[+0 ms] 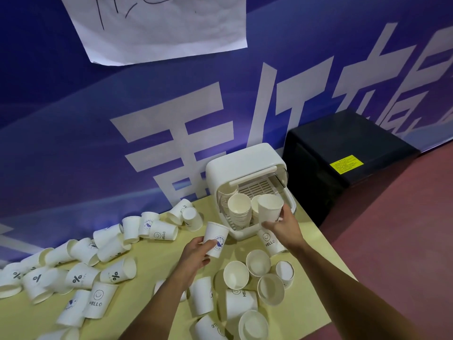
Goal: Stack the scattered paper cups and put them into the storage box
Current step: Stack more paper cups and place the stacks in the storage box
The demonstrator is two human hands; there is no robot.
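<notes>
right grip [284, 227] curled round a plain cup [269, 207] over the storage box [245, 160] | left grip [196, 251] clasps a logo cup [217, 238] above the surface [152, 258] | tip: drop the plain cup base-first, squarely into the boxed stack [239, 209], or it'll likely jam

l grip [196, 251] curled, r grip [284, 227] pinching

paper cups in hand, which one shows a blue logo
The blue-logo cup in the left hand; the right hand holds a mostly white cup at the storage box.
</notes>
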